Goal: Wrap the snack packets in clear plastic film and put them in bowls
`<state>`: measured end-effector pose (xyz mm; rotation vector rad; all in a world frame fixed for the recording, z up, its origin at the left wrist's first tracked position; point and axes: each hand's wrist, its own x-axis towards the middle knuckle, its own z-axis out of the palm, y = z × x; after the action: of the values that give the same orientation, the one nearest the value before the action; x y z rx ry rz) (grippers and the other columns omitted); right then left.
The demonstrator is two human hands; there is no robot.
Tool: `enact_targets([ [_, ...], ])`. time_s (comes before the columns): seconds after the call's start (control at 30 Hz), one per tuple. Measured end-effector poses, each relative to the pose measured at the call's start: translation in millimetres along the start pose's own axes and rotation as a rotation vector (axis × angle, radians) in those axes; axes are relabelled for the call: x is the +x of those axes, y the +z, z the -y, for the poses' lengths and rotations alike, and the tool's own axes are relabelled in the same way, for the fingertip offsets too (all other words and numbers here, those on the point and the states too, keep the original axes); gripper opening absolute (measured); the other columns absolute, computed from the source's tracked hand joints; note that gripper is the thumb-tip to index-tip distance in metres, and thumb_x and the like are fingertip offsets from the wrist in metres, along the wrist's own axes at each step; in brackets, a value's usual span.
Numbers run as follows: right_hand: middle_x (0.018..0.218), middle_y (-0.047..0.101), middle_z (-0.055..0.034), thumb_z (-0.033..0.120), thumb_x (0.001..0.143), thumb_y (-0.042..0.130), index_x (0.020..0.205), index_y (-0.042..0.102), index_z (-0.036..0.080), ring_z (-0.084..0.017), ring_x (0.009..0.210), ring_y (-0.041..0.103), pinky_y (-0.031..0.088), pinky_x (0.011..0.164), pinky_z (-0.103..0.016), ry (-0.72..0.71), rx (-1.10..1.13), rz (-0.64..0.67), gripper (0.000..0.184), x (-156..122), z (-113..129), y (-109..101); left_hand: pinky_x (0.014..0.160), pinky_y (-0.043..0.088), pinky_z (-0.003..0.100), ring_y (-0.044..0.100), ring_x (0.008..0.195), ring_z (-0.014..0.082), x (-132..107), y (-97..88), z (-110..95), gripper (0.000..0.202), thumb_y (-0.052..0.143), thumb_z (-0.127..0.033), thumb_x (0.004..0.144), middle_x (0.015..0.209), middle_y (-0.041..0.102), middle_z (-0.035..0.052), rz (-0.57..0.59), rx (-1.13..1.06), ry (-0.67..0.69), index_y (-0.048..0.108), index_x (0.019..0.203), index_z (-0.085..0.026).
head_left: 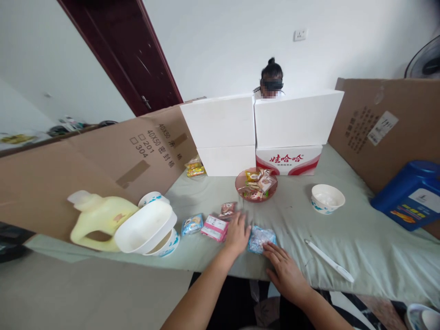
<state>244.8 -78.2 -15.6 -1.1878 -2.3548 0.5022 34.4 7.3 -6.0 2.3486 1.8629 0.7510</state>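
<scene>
My left hand point(238, 233) reaches over the cloth with its fingers stretched out, between a pink and white snack packet point(215, 228) and a blue one. Just beyond its fingers lies a small brown and red snack packet point(228, 209). My right hand point(286, 268) lies low and flat, its fingertips at the right edge of the blue patterned packet point(261, 239). Another blue snack packet point(192, 224) rests farther left. Past both hands stands a pinkish see-through bowl point(240, 187) with several wrapped snacks in it.
White boxes point(223, 123) form a wall at the back, with a person point(271, 80) behind. A yellow jug point(103, 215), a white dish point(147, 227) and paper bowls stand left. Rightward are a paper bowl point(327, 201), a white stick-like tool point(330, 261) and a blue jug point(409, 197).
</scene>
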Motion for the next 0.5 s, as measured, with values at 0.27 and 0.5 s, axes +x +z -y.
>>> enact_targets([
  [0.27,0.140,0.050,-0.0102,0.011,0.078,0.051,0.123,0.055,0.019,-0.025,0.135,0.038,0.036,0.107,-0.048,-0.022,-0.036,-0.016,0.047,3,4,2,0.108,0.036,0.052,0.038,0.133,0.0291,-19,-13.9,-25,0.037,0.041,-0.019,0.091,0.135,0.052,0.0117,0.002,-0.058,0.354,0.054,0.126,-0.019],
  [0.5,0.111,0.066,-0.0102,0.024,0.090,0.045,0.102,0.065,0.022,-0.025,0.108,0.058,0.046,0.092,-0.044,0.069,-0.188,-0.255,0.023,-20,-30,-32,0.105,0.042,0.050,0.043,0.127,0.0276,-54,-11.1,-29,0.041,0.050,-0.013,0.086,0.129,0.057,0.0083,0.114,-0.107,0.430,0.055,0.126,-0.019],
])
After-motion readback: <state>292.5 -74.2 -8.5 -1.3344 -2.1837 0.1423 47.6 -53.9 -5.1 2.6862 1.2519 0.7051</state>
